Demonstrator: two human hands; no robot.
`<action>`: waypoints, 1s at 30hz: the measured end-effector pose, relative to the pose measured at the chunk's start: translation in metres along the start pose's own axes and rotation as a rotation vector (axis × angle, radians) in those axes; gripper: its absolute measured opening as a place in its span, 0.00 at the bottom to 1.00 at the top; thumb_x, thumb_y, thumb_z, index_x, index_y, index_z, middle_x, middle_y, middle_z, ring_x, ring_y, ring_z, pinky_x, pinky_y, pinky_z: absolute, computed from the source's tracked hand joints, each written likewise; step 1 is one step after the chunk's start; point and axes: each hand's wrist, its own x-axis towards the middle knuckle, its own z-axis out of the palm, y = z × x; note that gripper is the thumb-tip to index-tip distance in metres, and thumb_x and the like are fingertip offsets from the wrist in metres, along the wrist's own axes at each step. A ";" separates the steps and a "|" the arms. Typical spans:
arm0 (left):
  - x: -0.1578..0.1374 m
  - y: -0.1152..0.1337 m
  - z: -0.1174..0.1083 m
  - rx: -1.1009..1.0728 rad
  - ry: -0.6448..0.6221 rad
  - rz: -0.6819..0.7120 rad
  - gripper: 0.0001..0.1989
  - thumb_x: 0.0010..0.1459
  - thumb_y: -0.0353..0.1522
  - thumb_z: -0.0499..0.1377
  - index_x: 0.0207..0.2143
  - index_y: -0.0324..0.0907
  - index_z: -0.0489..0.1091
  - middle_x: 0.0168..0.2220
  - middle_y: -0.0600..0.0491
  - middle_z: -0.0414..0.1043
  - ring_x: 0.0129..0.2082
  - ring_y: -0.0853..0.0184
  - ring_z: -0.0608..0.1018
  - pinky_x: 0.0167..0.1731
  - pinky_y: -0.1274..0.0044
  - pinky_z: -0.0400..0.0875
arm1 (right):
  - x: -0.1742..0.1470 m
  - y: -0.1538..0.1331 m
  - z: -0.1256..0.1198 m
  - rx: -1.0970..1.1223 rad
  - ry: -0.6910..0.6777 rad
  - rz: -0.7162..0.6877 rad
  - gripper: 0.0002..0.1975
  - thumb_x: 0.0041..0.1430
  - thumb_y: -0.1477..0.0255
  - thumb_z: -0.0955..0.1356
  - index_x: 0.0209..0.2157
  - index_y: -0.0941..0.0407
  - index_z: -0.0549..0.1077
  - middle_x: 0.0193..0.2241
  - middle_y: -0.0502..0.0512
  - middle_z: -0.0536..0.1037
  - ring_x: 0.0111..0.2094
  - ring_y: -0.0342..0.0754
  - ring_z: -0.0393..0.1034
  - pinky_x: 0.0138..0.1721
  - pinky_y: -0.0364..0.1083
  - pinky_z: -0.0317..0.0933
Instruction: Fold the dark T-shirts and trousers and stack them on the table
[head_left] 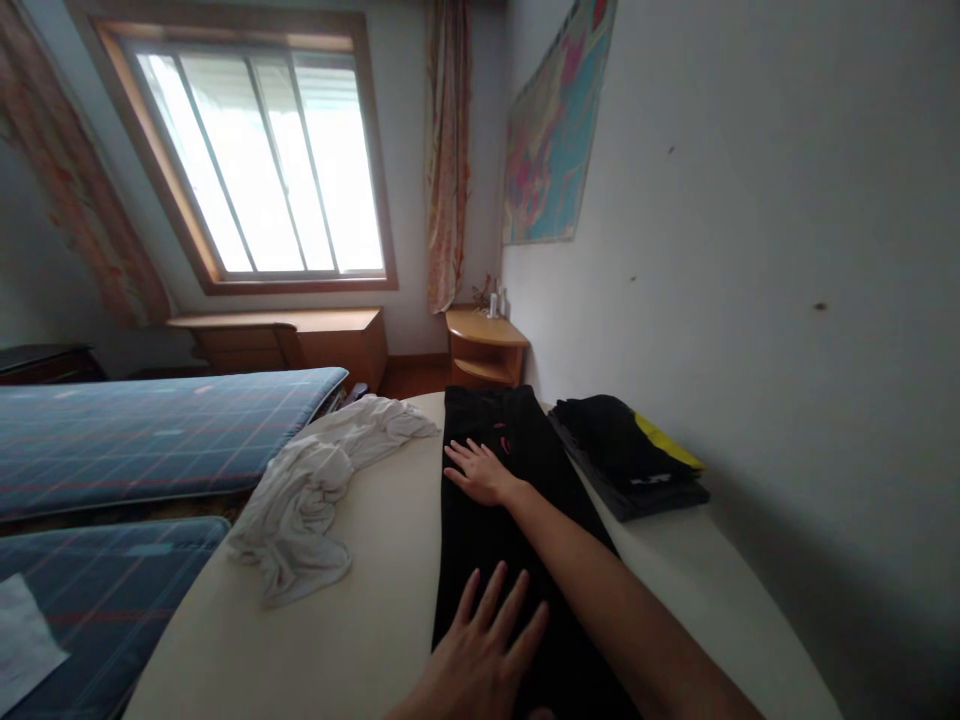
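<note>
Black trousers [536, 490] lie lengthwise on the cream round-edged table [382, 600], their waist end at the far side with a small pink mark near it. My right hand [478, 474] rests flat on them near the waist end, fingers spread. Closer to me, my left hand [484, 640] is over the lower part of the trousers, palm down with fingers apart. Neither hand grips anything. The near end of the trousers runs out of view at the bottom, partly hidden by my right forearm.
A crumpled white garment [307, 490] lies on the table's left. Folded black and grey clothes [619, 455] with a yellow patch are stacked at the right, beside the wall [750, 400]. Blue plaid mattresses [150, 430] stand left; a wooden corner shelf [487, 330] is beyond the table.
</note>
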 end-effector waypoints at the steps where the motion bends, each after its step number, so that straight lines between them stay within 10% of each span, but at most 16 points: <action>1: 0.000 0.003 -0.005 -0.018 -0.025 -0.015 0.45 0.62 0.51 0.56 0.72 0.50 0.35 0.72 0.43 0.32 0.70 0.40 0.45 0.63 0.45 0.48 | -0.006 0.004 -0.002 -0.009 -0.005 -0.017 0.33 0.70 0.53 0.53 0.69 0.53 0.53 0.70 0.54 0.50 0.71 0.58 0.39 0.68 0.59 0.35; 12: -0.005 0.033 -0.049 -0.122 -0.061 -0.068 0.41 0.58 0.35 0.61 0.69 0.58 0.46 0.73 0.50 0.39 0.71 0.45 0.46 0.63 0.44 0.45 | -0.130 0.027 -0.017 0.026 0.052 -0.082 0.28 0.70 0.58 0.58 0.65 0.56 0.63 0.68 0.59 0.58 0.69 0.55 0.46 0.68 0.56 0.44; 19: -0.009 0.039 -0.062 -0.209 -0.013 0.023 0.27 0.58 0.29 0.58 0.60 0.55 0.64 0.64 0.55 0.62 0.66 0.55 0.61 0.65 0.57 0.54 | -0.227 0.009 -0.025 0.201 0.089 -0.054 0.21 0.68 0.67 0.61 0.60 0.51 0.70 0.62 0.56 0.69 0.63 0.52 0.60 0.65 0.54 0.53; 25: -0.012 0.044 -0.067 -0.279 0.023 -0.001 0.20 0.52 0.31 0.64 0.49 0.47 0.68 0.53 0.51 0.68 0.54 0.61 0.71 0.59 0.69 0.64 | -0.292 -0.025 -0.018 0.209 -0.112 -0.104 0.36 0.64 0.61 0.67 0.69 0.47 0.50 0.70 0.55 0.48 0.70 0.57 0.40 0.69 0.62 0.38; 30: -0.028 0.054 -0.067 -0.186 -0.061 0.083 0.21 0.53 0.38 0.68 0.48 0.47 0.67 0.53 0.52 0.68 0.60 0.57 0.67 0.64 0.63 0.57 | -0.317 -0.028 0.002 0.205 -0.125 -0.242 0.36 0.64 0.63 0.68 0.69 0.47 0.50 0.68 0.58 0.51 0.69 0.58 0.45 0.68 0.59 0.47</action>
